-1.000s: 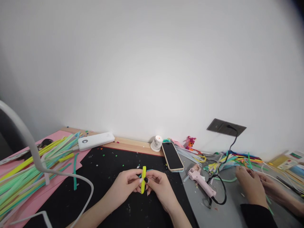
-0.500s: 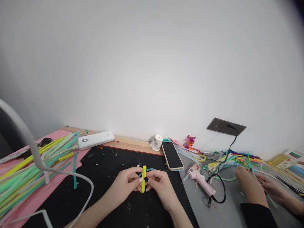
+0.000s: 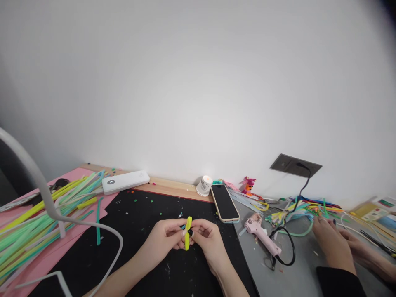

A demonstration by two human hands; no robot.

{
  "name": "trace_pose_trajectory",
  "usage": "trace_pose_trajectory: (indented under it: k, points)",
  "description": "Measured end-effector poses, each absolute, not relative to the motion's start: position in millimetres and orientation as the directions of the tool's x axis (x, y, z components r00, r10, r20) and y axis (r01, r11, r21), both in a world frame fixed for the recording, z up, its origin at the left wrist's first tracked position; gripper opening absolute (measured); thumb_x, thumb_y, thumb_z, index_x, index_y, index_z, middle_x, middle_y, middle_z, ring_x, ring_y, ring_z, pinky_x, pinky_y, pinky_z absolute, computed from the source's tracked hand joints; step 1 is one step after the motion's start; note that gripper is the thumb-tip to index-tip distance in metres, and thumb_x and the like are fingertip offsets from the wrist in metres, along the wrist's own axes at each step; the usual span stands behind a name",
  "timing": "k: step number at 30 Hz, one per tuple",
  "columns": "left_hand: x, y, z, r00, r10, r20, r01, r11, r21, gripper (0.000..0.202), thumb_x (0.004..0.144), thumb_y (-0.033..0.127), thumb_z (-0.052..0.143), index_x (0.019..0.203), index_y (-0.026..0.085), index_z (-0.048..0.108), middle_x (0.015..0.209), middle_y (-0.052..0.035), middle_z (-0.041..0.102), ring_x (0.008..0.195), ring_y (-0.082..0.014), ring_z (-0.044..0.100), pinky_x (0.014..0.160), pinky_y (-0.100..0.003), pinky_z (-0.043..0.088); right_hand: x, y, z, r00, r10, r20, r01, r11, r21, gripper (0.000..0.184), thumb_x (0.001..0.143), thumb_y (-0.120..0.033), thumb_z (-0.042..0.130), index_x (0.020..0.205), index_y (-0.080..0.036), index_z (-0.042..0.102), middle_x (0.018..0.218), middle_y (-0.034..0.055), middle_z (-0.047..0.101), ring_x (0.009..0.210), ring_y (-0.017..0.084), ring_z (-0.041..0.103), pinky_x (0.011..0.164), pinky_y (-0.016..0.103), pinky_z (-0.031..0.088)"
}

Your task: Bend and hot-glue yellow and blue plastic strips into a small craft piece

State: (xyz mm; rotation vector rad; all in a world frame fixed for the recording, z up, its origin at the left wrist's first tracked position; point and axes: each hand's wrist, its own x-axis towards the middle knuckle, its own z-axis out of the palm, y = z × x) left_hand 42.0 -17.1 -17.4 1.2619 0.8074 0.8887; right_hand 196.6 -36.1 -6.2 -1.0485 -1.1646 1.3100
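Between my two hands stands a short, bent yellow pipe cleaner (image 3: 187, 238), upright and pinched at its middle. My left hand (image 3: 169, 236) grips it from the left with thumb and fingers. From the right, my right hand (image 3: 206, 236) presses thumb and fingertips on it. A bit of blue pipe cleaner (image 3: 183, 227) shows behind the yellow one, mostly hidden by my fingers. Both hands are just above a black mat (image 3: 145, 222).
At left lie many pipe cleaners (image 3: 40, 231) on pink sheets, with a white power bank (image 3: 125, 182) and a white cable (image 3: 117, 247). A paper cup (image 3: 204, 186), a phone (image 3: 225, 202) and a pink glue gun (image 3: 262, 236) stand or lie ahead and right. Another person's hands (image 3: 335, 243) work at far right.
The yellow pipe cleaner now looks pinched narrower and slightly twisted at its middle. My hands stay in nearly the same place. The other person's hands have shifted a little right.
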Motion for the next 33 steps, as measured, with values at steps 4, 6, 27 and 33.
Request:
trace_pose_trajectory:
  k: [4, 6, 27, 33]
  points:
    - [41.5, -17.7, -14.1, 0.458, 0.888, -0.05, -0.076, 0.095, 0.993, 0.035, 0.076, 0.035, 0.06, 0.103, 0.016, 0.068, 0.07, -0.0041, 0.071, 0.061, -0.0167, 0.063, 0.058, -0.025, 0.048, 195.3, -36.4, -6.5, -0.062, 0.998, 0.03, -0.176, 0.018, -0.984, 0.011, 0.065, -0.021, 0.073, 0.073, -0.016, 0.067, 0.054, -0.0024, 0.063, 0.044, 0.01, 0.055, 0.048, 0.023, 0.044]
    - [41.8, -17.9, -12.8, 0.463, 0.883, -0.081, -0.064, 0.124, 0.99, 0.035, 0.075, 0.038, 0.06, 0.101, 0.015, 0.069, 0.07, -0.0045, 0.071, 0.062, -0.0168, 0.063, 0.058, -0.025, 0.048, 194.3, -36.8, -5.8, -0.07, 0.997, 0.029, -0.19, 0.015, -0.982, 0.009, 0.066, -0.02, 0.072, 0.07, -0.015, 0.066, 0.052, -0.0025, 0.062, 0.043, 0.01, 0.055, 0.046, 0.022, 0.044]
    - [40.8, -16.5, -12.0, 0.57, 0.787, -0.236, -0.01, 0.293, 0.956, 0.034, 0.073, 0.033, 0.061, 0.103, 0.017, 0.065, 0.07, -0.0036, 0.071, 0.062, -0.0134, 0.066, 0.054, -0.018, 0.046, 206.7, -38.6, -2.7, -0.163, 0.969, -0.185, -0.119, -0.205, -0.971, 0.02, 0.061, -0.025, 0.076, 0.071, -0.011, 0.064, 0.059, 0.0018, 0.066, 0.049, 0.012, 0.063, 0.049, 0.021, 0.05]
    - [39.4, -19.6, -7.6, 0.563, 0.794, -0.231, -0.029, 0.298, 0.954, 0.025, 0.074, 0.029, 0.059, 0.094, 0.017, 0.068, 0.068, -0.003, 0.071, 0.063, -0.0132, 0.065, 0.057, -0.02, 0.046, 203.1, -38.2, -3.5, -0.148, 0.978, -0.148, -0.104, -0.165, -0.981, 0.021, 0.059, -0.026, 0.077, 0.067, -0.012, 0.063, 0.056, 0.002, 0.067, 0.047, 0.012, 0.062, 0.048, 0.021, 0.05]
